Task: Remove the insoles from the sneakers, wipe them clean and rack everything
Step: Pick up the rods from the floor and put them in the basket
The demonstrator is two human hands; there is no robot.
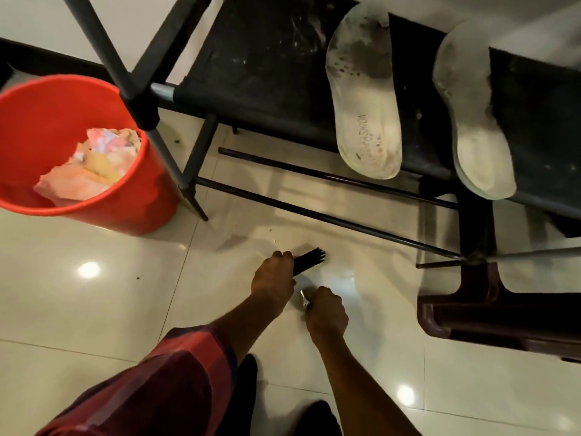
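Two dirty white insoles lie on the black fabric shelf of the rack (267, 67): the left insole (361, 99) with printed lettering and dark stains, the right insole (471, 114) beside it, both hanging over the front edge. Low over the floor tiles, my left hand (275, 280) grips a black bristle brush (309, 261), bristles pointing right. Just to its right, my right hand (327, 311) is closed on a small shiny metal piece (304, 299); what it is cannot be told. No sneakers are in view.
A red bucket (103, 212) holding crumpled pale cloth (94, 166) stands at the left by the rack's leg. Thin black rack bars (314, 212) cross the floor ahead. A dark brown plastic stool (490, 316) stands at the right. Small crumbs dot the glossy tiles.
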